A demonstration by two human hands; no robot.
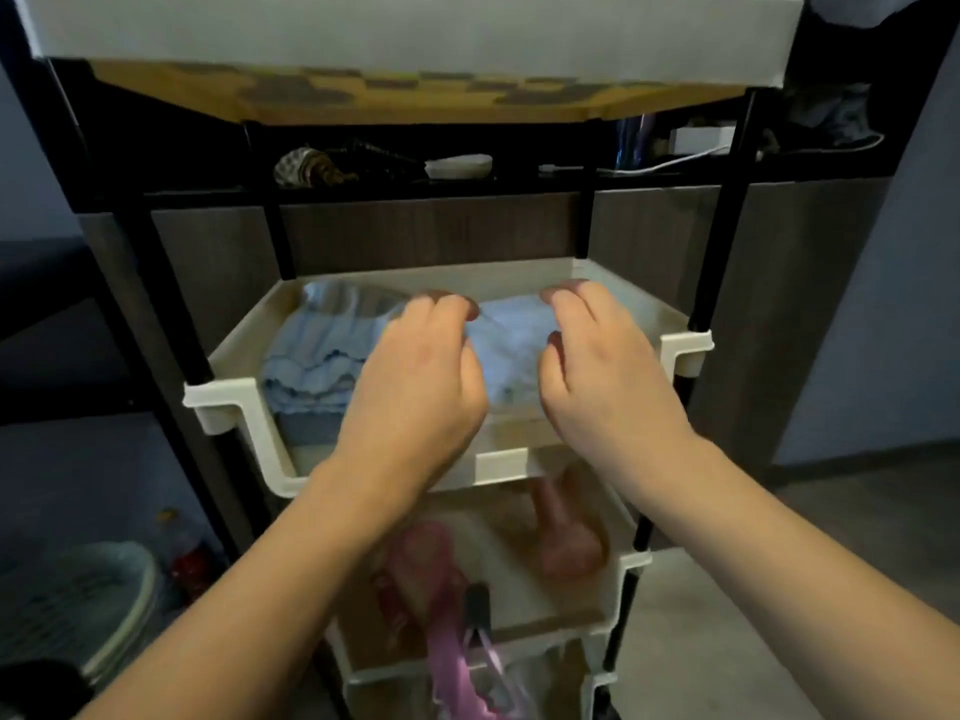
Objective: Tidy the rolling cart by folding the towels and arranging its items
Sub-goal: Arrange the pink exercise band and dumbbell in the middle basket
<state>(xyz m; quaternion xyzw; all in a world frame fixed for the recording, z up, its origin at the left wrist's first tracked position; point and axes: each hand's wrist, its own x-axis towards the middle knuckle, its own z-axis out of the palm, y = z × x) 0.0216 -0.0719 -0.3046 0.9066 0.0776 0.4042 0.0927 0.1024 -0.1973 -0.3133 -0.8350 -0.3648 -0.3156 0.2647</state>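
Dim room, white rolling cart (236,402) before a dark cabinet, your left hand (415,387) and right hand (608,376) with fingers curled, each pinching one pale blue towel (511,335) on the middle shelf, second folded towel (317,356) at the shelf's left edge.

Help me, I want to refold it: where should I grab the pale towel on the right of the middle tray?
Probably pinch the pale towel's far edge near both corners, reaching from the tray's open front. It lies flat, and the left hand and right hand hover over it, fingers curled.
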